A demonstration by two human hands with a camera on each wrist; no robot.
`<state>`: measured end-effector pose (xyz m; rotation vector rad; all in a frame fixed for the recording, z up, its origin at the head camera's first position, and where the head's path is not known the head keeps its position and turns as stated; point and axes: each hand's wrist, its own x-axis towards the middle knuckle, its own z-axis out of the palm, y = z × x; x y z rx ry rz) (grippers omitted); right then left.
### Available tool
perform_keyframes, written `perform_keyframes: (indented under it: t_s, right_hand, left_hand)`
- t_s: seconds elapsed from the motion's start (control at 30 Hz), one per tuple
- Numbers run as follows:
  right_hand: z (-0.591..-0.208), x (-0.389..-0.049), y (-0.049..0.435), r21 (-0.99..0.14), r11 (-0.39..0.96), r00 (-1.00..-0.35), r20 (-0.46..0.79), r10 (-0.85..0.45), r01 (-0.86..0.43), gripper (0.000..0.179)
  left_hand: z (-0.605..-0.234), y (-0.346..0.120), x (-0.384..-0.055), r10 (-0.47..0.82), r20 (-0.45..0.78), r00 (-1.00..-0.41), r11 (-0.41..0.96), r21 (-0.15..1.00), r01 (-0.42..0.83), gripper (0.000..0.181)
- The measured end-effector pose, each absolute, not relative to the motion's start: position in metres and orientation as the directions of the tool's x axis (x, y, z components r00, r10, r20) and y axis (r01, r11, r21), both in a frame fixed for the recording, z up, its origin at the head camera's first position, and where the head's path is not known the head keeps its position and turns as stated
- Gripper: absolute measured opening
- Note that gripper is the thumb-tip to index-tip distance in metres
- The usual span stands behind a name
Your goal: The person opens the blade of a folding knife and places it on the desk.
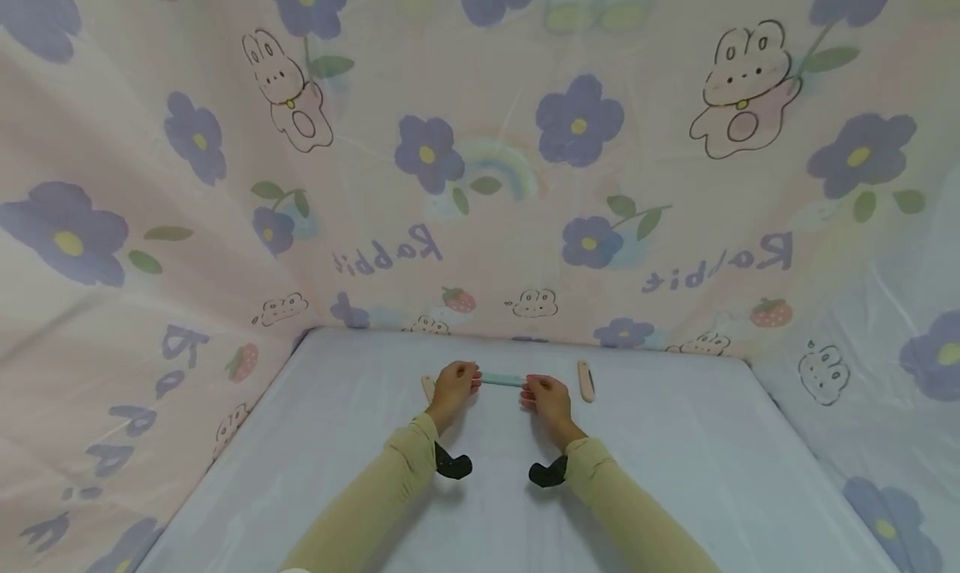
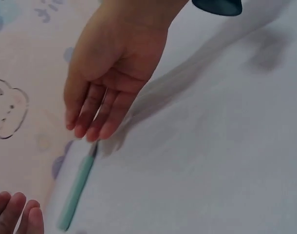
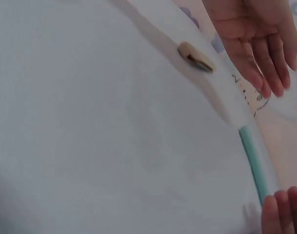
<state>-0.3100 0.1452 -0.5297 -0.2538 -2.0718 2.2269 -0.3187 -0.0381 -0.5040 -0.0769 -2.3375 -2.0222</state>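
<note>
A slim teal stick-shaped tool (image 1: 502,380) lies across the white surface between my two hands. In the left wrist view its near end narrows to a grey tip, right at the fingertips of my left hand (image 1: 453,392), whose fingers are extended. My right hand (image 1: 550,402) is beside the other end; the right wrist view shows its fingers extended and apart from the tool. A beige oblong piece with a dark slot (image 1: 586,381) lies beyond my right hand. Another beige piece (image 1: 428,386) is partly hidden behind my left hand.
The white tabletop (image 1: 495,506) is enclosed at the back and sides by a printed curtain (image 1: 495,82) with flowers and rabbits. Black straps (image 1: 453,463) stick out at both wrists, below beige sleeves (image 1: 375,490).
</note>
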Motion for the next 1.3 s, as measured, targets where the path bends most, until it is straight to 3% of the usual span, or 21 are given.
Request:
perform_keyframes:
  t_s: [0.13, 0.47, 0.67, 0.97, 1.3]
  right_hand:
    - [-0.525, -0.307, 0.133, -0.998, -0.045, -0.993, -0.053, 0.107, 0.049, 0.030]
    - [-0.522, -0.307, 0.099, -0.997, -0.001, -0.994, -0.076, -0.075, 0.076, 0.026]
    - [-0.524, -0.307, 0.072, -0.990, 0.004, -0.975, -0.143, -0.172, 0.144, 0.032]
    - [-0.498, -0.288, 0.040, -0.984, 0.058, -0.951, -0.180, -0.253, 0.170, 0.041]
    - [-0.526, -0.306, 0.039, -0.973, -0.037, -0.935, -0.207, -0.288, 0.227, 0.043]
  left_hand:
    - [-0.496, -0.067, -0.313, -0.034, 0.142, -0.989, 0.199, 0.971, 0.133, 0.023]
    - [-0.500, -0.120, -0.303, -0.063, 0.088, -0.994, 0.468, 0.882, 0.048, 0.026]
    - [-0.515, -0.126, -0.296, -0.059, 0.009, -0.998, 0.436, 0.900, -0.018, 0.027]
    - [-0.527, -0.114, -0.295, -0.106, 0.007, -0.994, 0.324, 0.946, -0.028, 0.030]
    - [-0.529, -0.094, -0.291, -0.180, -0.041, -0.983, 0.131, 0.989, -0.065, 0.031]
